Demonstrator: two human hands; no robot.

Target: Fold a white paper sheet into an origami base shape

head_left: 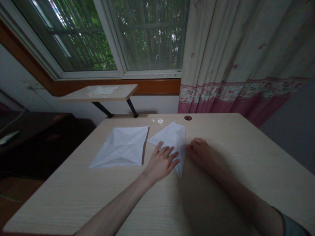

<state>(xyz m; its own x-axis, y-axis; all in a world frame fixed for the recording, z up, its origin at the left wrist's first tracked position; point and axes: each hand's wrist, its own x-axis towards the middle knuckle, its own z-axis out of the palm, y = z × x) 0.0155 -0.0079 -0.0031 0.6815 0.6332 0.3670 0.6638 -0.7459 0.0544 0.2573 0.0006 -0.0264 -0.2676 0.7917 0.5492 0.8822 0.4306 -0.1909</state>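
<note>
Creased sheet (126, 146): left of the folded paper (178, 134); a stray brush could shift it.
Left hand (162, 162): your fingers lie apart atop that paper; light pressure could let it slip.
Right hand (199, 150): your fingers curl by its right edge, whether pinching, I cannot tell; uneven force could skew it.

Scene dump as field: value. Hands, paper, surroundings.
left hand: spread, fingers resting on folded paper
right hand: curled at that paper's right edge; contact unclear
second sheet: creased white paper, lying left of the folded one, apart from it
surface: pale wooden table
rear left: raised shelf bearing something white
behind: window, patterned curtain
</note>
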